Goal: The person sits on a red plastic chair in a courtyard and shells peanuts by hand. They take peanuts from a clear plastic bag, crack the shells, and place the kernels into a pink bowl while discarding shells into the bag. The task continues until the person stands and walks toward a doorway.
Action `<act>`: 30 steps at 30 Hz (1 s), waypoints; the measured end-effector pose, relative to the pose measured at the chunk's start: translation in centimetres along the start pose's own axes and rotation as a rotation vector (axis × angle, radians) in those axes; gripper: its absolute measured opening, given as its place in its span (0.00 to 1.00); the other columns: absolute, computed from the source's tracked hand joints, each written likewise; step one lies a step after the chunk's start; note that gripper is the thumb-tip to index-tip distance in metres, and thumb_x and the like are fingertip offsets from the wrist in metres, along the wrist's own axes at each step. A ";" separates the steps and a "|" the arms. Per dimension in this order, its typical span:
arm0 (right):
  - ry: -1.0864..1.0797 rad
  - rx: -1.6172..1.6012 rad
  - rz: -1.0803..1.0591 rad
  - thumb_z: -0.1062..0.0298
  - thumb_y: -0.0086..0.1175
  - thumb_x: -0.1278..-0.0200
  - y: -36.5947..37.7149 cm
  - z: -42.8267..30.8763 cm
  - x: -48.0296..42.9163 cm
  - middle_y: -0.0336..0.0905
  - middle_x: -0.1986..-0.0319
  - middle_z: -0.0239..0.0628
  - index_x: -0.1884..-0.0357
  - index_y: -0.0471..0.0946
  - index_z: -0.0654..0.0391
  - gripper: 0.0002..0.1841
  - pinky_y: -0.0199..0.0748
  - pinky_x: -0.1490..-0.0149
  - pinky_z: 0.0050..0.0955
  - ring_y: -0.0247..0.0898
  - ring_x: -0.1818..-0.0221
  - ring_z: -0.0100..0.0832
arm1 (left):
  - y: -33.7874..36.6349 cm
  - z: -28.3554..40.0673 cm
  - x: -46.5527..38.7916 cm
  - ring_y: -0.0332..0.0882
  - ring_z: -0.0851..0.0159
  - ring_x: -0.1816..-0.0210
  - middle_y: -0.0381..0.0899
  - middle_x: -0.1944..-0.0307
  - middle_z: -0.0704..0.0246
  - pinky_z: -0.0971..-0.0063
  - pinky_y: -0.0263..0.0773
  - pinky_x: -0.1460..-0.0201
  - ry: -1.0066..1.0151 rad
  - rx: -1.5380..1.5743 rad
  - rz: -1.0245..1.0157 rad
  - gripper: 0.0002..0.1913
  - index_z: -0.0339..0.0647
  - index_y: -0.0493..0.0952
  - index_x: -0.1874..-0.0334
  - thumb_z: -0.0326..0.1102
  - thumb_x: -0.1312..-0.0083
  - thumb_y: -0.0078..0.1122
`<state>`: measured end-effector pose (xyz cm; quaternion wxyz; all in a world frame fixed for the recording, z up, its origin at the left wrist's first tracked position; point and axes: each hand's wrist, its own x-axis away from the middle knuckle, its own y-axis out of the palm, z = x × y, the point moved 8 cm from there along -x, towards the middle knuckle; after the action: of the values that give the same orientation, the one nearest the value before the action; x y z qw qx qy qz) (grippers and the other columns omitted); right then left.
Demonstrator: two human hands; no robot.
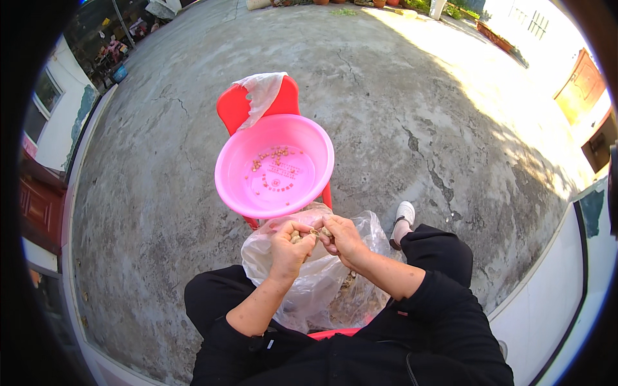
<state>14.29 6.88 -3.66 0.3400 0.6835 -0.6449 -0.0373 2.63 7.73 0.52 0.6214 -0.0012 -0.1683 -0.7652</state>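
My left hand [288, 248] holds several unshelled peanuts [295, 237] against its palm. A cracked peanut shell [315, 232] is pinched between the fingertips of both hands. In the fingers of my right hand [344, 236] there is another peanut [327, 232]. Both hands are over a clear plastic bag [309, 280] between my knees, with peanut shells [348, 280] seen inside it. Just beyond, a pink plastic basin [227, 193] holds several shelled peanut kernels [280, 153], mostly toward its far side. What lies deeper in the bag is hidden by my arms and the creased plastic.
The basin rests on a red plastic chair [285, 96], with a whitish plastic sheet [264, 94] draped over its backrest. Cracked concrete ground [386, 120] surrounds it. A red rim [333, 333] shows at my lap. Flowerpots [321, 2] line the far edge; a blue bucket [119, 74] stands far left.
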 end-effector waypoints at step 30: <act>-0.011 0.291 0.068 0.56 0.43 0.28 -3.1 1.2 1.5 0.70 0.82 0.28 0.65 0.73 0.57 0.15 0.53 0.83 0.15 0.57 0.88 0.16 | 3.8 -0.4 0.7 0.63 0.81 0.81 0.68 0.84 0.77 0.83 0.61 0.78 0.321 -0.752 -0.122 0.14 0.33 0.79 0.63 0.32 0.51 0.70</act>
<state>16.61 4.80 -5.61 0.2350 0.7029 -0.6683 0.0644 6.15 6.30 1.30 0.5497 -0.0986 0.2223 -0.7992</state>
